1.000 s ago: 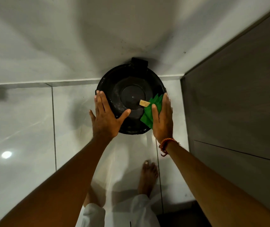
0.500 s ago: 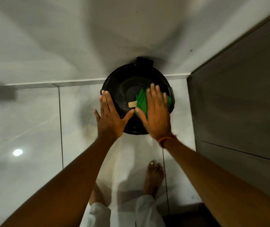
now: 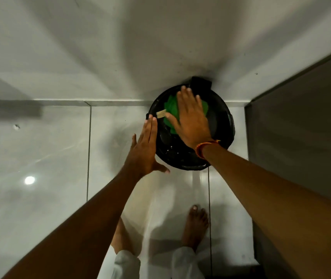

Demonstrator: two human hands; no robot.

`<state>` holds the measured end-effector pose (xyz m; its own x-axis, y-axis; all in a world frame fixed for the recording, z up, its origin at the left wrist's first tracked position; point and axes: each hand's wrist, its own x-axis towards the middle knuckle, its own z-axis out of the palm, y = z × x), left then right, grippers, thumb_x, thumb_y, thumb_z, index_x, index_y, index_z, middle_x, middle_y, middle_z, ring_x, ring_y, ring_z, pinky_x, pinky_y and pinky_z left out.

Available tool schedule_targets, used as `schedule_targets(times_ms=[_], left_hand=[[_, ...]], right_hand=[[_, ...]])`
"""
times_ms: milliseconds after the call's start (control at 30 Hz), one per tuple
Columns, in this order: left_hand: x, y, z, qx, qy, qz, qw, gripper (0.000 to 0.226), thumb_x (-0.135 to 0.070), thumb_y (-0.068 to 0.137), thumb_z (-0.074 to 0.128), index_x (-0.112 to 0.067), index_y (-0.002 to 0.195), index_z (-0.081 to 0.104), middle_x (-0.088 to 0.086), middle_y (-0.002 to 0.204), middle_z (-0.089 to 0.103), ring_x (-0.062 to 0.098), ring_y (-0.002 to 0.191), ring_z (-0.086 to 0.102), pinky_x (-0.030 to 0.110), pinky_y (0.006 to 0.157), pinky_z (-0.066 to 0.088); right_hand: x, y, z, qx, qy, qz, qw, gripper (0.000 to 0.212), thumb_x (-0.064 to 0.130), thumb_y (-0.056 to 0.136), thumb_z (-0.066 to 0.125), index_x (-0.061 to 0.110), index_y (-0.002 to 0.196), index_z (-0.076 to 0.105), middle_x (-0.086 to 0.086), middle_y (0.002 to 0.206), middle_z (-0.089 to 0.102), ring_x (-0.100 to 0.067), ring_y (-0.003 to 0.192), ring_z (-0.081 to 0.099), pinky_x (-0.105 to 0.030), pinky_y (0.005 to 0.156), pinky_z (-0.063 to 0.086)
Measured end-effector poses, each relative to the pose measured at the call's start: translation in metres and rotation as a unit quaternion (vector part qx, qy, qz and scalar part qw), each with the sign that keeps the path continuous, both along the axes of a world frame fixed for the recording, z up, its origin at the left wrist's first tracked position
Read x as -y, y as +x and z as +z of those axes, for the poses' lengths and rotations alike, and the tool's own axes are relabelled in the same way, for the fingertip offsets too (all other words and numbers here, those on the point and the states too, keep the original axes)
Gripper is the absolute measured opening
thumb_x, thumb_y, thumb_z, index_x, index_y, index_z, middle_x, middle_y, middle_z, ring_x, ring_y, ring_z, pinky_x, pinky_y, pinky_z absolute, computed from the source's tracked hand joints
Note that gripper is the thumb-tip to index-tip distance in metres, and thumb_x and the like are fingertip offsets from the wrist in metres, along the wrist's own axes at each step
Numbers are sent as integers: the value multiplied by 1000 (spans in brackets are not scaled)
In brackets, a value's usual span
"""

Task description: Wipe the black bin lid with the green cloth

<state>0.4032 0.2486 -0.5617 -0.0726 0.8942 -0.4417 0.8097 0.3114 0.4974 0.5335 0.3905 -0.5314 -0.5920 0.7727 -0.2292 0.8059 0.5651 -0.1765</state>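
Observation:
The round black bin lid (image 3: pixel 220 125) stands against the white wall, seen from above. My right hand (image 3: pixel 190 115) lies flat on the green cloth (image 3: pixel 172 108), pressing it onto the far middle of the lid; a tan tag (image 3: pixel 161 114) sticks out at the cloth's left. My left hand (image 3: pixel 143 150) rests flat against the lid's left rim, fingers together and thumb spread, holding nothing. Most of the cloth is hidden under my right hand.
A dark grey cabinet panel (image 3: pixel 301 137) rises just right of the bin. White glossy floor tiles (image 3: pixel 40 158) spread to the left. My bare feet (image 3: pixel 195 224) and white trouser cuffs stand below the bin.
My right hand has slid the green cloth from the lid's right edge across to its far middle. My left hand has shifted off the lid top to its left rim.

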Motion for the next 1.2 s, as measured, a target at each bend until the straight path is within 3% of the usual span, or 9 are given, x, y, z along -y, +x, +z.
schedule_targets(times_ms=[167,367,433,500,600,733,867,1067,1200], left_hand=[[-3,-6,1,-29,-12,-47,998,168,-67,48,90,-13,159,-25,2,168,-29,21,153,-24,65,123,9],[-5,-3,7,-37,-2,-37,999,165,-62,52,91,-13,159,-23,3,170,-24,26,158,-12,64,122,9],[-6,-1,8,-43,-1,-35,998,164,-60,53,92,-12,159,-23,3,169,-25,25,157,-13,63,122,8],[-8,1,10,-47,-3,-33,998,163,-55,54,94,-11,160,-23,3,169,-25,25,157,-14,63,122,8],[-8,3,11,-58,-9,-24,998,161,-46,56,97,-11,160,-20,4,170,-23,26,158,-12,62,123,11],[-9,2,11,-77,-7,-44,996,148,-28,69,93,-13,160,-22,3,170,-23,22,158,-13,61,125,11],[-10,3,13,-75,-7,-52,996,139,-27,76,89,-12,161,-20,4,170,-22,23,158,-11,61,125,10],[-9,4,15,-91,12,-54,994,126,-8,80,79,-12,162,-16,3,172,-17,23,159,-6,62,124,18],[-10,9,14,-81,6,-46,996,131,-9,77,83,-13,161,-17,4,172,-17,23,159,-8,63,124,16]], right_hand=[[27,23,-5,2,9,152,988,80,60,104,23,6,162,19,-14,173,16,-29,161,11,-52,131,17],[58,89,-14,-5,50,291,955,78,59,106,33,6,162,24,-14,171,22,-28,160,16,-48,129,24],[52,81,-10,5,54,215,975,77,58,106,26,5,161,25,-15,171,23,-30,160,18,-51,127,28],[47,52,-6,-2,40,48,998,76,56,105,20,5,161,25,-15,171,22,-30,160,17,-51,130,22],[50,12,-6,7,31,-87,996,75,55,105,16,5,161,22,-16,172,18,-31,160,13,-50,131,14],[64,30,-12,29,69,124,989,76,56,106,20,5,161,23,-17,171,20,-32,160,16,-52,131,17],[72,62,-17,1,94,318,943,73,54,107,30,3,160,27,-17,169,26,-32,159,22,-50,129,23],[76,111,-33,-28,171,431,886,67,41,110,37,1,161,21,-18,171,21,-32,160,18,-48,131,16],[64,162,-38,-6,195,463,865,65,42,111,38,6,162,22,-13,172,18,-29,160,18,-47,130,19]])
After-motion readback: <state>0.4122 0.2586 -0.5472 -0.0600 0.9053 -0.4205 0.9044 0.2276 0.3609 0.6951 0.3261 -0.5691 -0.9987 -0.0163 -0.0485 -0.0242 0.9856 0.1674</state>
